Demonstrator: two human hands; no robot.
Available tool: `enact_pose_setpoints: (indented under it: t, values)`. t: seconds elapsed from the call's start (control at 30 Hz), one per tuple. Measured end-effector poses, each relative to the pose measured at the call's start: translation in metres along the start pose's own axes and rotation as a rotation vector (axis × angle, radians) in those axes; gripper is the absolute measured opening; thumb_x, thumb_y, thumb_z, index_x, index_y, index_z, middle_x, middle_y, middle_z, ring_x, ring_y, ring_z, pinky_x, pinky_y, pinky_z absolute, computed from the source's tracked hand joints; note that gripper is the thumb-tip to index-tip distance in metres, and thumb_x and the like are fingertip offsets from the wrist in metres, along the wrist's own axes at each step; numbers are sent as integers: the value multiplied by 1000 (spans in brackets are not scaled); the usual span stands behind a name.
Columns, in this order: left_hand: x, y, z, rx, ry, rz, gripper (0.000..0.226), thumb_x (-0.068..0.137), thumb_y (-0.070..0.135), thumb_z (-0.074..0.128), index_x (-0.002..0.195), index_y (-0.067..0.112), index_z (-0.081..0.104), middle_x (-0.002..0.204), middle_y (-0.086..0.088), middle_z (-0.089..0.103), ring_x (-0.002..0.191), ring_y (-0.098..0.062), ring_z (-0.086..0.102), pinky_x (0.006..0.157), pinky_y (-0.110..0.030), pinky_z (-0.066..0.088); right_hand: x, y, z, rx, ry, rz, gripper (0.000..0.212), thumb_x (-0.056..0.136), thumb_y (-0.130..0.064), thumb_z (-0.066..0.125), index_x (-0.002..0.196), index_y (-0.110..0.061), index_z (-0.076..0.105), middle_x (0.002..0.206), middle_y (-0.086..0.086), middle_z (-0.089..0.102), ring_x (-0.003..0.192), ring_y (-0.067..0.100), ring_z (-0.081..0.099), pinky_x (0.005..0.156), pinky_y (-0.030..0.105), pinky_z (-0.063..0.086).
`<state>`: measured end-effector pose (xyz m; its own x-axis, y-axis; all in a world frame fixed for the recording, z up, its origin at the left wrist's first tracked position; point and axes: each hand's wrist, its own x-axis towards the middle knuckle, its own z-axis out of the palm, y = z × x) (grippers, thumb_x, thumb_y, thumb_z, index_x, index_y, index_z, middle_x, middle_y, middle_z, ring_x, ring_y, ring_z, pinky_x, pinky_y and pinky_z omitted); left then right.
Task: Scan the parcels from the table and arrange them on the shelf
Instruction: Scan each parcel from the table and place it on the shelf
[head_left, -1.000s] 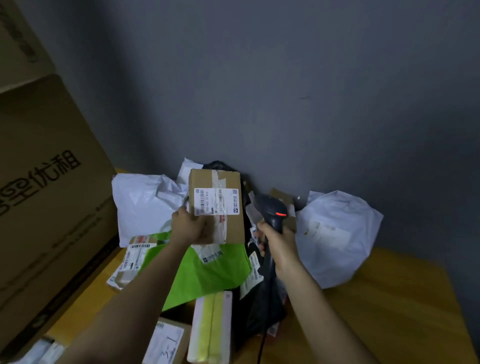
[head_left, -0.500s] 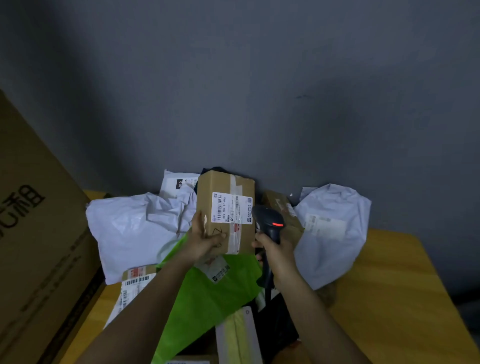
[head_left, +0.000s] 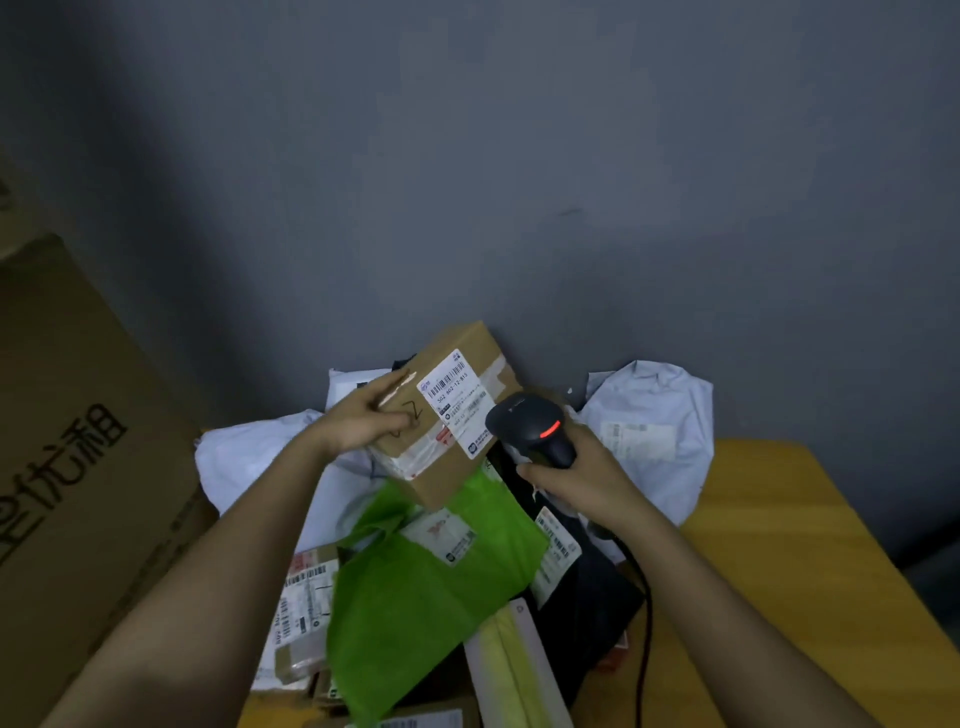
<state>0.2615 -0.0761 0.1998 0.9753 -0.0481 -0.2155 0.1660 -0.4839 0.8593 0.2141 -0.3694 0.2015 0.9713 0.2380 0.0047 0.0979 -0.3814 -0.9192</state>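
**Box up at the scanner, label facing it**

L hand (head_left: 363, 423) is holding the cardboard box (head_left: 447, 415) above the parcel pile, near the table's back edge by the grey wall (head_left: 519, 182). Fingers are lying fairly straight and close together across the box's top face, thumb along the far side; box is tilting, its white barcode label (head_left: 457, 402) facing up and toward the scanner. Clear tape is running across the box w/ a hand-written mark beside the fingers.

R hand (head_left: 576, 478) is gripping the black handheld scanner (head_left: 530, 428), fingers curled round the handle, head just beside the label's lower corner, red light glowing on its top. Cable (head_left: 644, 623) is hanging down from the handle over the table (head_left: 779, 545).

Under the box: a green bag (head_left: 415, 587) w/ a small label, lying over a black parcel (head_left: 582, 597) on its right and a white mailer (head_left: 249, 467) on its left. Another white poly bag (head_left: 654, 431) is sitting toward the table's back right, touching the wall. A white-and-yellow packet (head_left: 514, 670) is lying at the front edge of the pile, and a labelled flat parcel (head_left: 301, 613) is poking out at front left. Big cardboard carton (head_left: 78, 493) w/ printed characters is standing at the table's left side.
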Motion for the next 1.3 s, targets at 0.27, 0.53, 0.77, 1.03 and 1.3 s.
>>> enact_pose_setpoints:
  t: [0.27,0.53,0.77,1.03,1.3]
  values:
    - [-14,26,-18,106,-115,59,79,74,23,76,143,30,39,121,0,61,96,-6,63,78,-16,49,-34,-21,-5,-27,61,-111,31,74,-21,83,89,-34,58,91,-13,66,78,-15,58,67,3,42]
    - [-24,34,-13,92,-131,86,89,55,41,74,138,35,41,117,3,62,98,-10,64,82,-21,50,-44,-20,-14,-36,77,-53,32,75,-29,83,68,-38,53,60,-24,59,55,-10,54,55,7,36]
    - [-34,39,-11,56,-138,101,93,44,50,71,132,42,42,116,7,62,98,-7,64,79,-20,51,-49,-22,-17,23,68,-22,29,78,-21,80,71,-33,54,50,-27,53,47,-7,50,48,7,34]
    - [-30,69,48,-61,-228,221,87,54,43,77,135,34,48,119,8,66,99,-4,66,83,-22,54,-73,-1,-35,519,612,149,15,87,-16,70,88,-3,64,67,10,58,46,13,46,46,23,41]
    - [-42,140,217,-152,-532,327,44,89,29,63,126,42,44,117,9,64,101,-9,64,78,-19,51,-173,57,-109,722,1169,222,21,87,-19,71,103,-11,61,85,7,69,63,15,62,54,29,44]
